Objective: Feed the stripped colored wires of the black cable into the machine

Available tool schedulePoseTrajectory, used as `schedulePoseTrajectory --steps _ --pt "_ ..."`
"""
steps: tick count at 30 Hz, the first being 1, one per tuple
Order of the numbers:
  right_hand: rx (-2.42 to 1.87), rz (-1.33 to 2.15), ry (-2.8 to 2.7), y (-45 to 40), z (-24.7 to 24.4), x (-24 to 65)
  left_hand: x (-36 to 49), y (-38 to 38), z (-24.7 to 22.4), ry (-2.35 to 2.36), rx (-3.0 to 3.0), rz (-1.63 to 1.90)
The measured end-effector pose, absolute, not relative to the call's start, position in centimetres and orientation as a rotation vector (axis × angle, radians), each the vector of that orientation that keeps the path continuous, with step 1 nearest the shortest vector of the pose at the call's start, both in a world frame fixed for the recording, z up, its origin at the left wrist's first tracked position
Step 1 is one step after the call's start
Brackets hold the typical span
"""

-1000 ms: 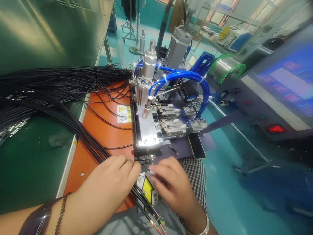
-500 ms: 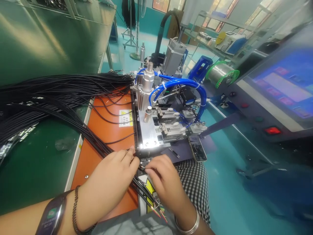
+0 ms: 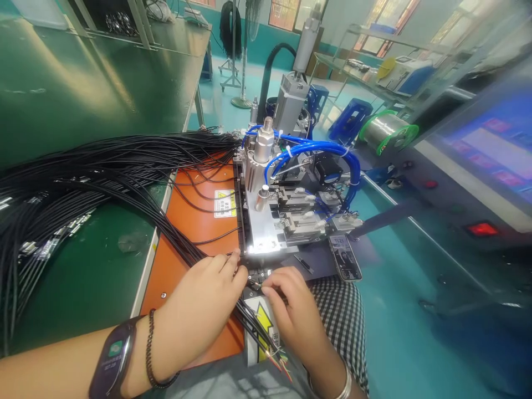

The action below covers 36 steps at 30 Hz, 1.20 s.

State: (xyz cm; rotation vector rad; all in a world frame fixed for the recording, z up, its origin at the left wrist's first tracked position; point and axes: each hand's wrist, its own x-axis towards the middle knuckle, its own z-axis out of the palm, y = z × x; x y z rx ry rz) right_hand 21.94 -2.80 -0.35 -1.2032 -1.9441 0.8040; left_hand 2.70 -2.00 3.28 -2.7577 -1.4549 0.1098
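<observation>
My left hand (image 3: 210, 307) is closed on a black cable at the front edge of the machine, its fingertips bent over the cable. Just to the right, my right hand (image 3: 293, 305) pinches the thin wires at that cable's stripped end (image 3: 256, 286); its fingertips partly hide them. Below the hands, a bundle of black cables (image 3: 249, 321) runs out from under my left hand, with coloured wire ends (image 3: 280, 360) fanned at its tip. Directly ahead stands the machine, with a silver metal plate (image 3: 264, 230) and blue air hoses (image 3: 320, 148).
A large pile of black cables (image 3: 124, 155) lies across the green table (image 3: 103, 100) and the orange plate (image 3: 199, 194). Tweezers (image 3: 304, 264) and a phone (image 3: 346, 259) lie right of the machine. A solder wire spool (image 3: 386, 133) and a control panel (image 3: 477, 149) stand farther right.
The camera view has shifted, so the scene sits farther right and a little lower. Both hands stay at the machine's front edge, with the cable still between them.
</observation>
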Motion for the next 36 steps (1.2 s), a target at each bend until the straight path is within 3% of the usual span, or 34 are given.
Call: schedulePoseTrajectory --steps 11,21,36 --pt "-1.178 0.708 -1.925 -3.4 0.1 23.0 2.8 -2.6 3.6 -1.167 -2.845 -0.194" --pt "-1.197 0.672 -1.818 -3.4 -0.4 22.8 3.2 -2.6 3.5 -1.293 -2.938 -0.068" --pt "-1.198 0.643 -1.685 -3.5 0.2 22.5 2.9 -2.2 3.3 -1.281 -2.843 -0.627"
